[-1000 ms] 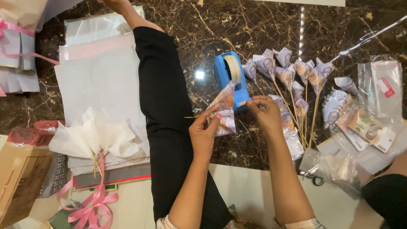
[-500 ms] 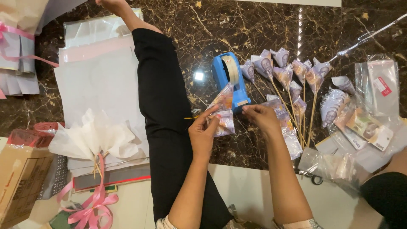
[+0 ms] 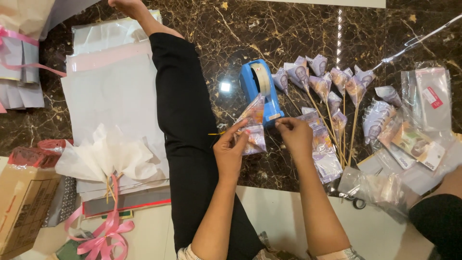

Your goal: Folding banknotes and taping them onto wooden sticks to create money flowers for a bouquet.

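While the left hand point(image 3: 230, 150) pinches a folded, cone-shaped banknote in clear plastic wrap point(image 3: 251, 126) with its grip clamped on the lower part, the right hand point(image 3: 294, 136) sits just beside it, thumb and fingertips pressed together at the note's right edge; what they pinch is too small to tell. A thin yellow wooden skewer point(image 3: 216, 134) pokes out to the left of the left hand's fingers. The note is held above the dark brown marble floor point(image 3: 269, 43), right in front of a blue plastic tape dispenser point(image 3: 260, 89). To the right of the dispenser lies a fan of similar folded banknotes on thin sticks point(image 3: 332, 91), and beyond them, near the right edge, clear plastic sleeves with flat banknotes point(image 3: 418, 139). A leg in black trousers point(image 3: 185, 125) stretches across the floor left of the hands. Further left lie white paper sheets point(image 3: 115, 91) and a white tissue bundle tied with pink ribbon point(image 3: 106, 159).
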